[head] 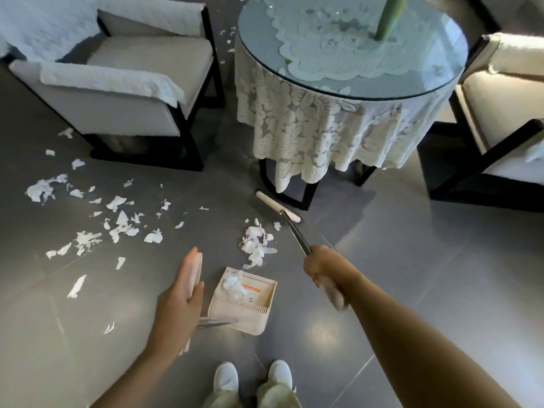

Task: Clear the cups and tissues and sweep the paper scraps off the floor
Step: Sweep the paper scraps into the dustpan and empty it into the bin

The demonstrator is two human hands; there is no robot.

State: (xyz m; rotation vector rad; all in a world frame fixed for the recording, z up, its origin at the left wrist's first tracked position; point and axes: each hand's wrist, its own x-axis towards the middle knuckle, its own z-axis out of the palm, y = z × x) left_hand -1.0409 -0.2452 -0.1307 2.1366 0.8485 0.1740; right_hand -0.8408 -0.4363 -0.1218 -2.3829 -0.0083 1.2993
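Note:
White paper scraps (117, 222) lie scattered over the dark floor at the left, and a small pile of scraps (256, 244) sits in front of the dustpan. The cream dustpan (250, 304) stands on the floor near my feet with a few scraps (234, 282) inside it. My left hand (179, 298) holds the dustpan's upright cream handle (196, 270), thumb wrapped round it. My right hand (321, 266) grips the broom's metal shaft (295, 234). The cream broom head (276, 206) rests on the floor beyond the pile, by the table's base.
A round glass-topped table (435, 75) with a lace cloth stands ahead, with a green object (390, 16) on it. A padded armchair (123, 83) is at the left and another armchair (500, 113) at the right. More scraps (229, 33) lie behind, between chair and table.

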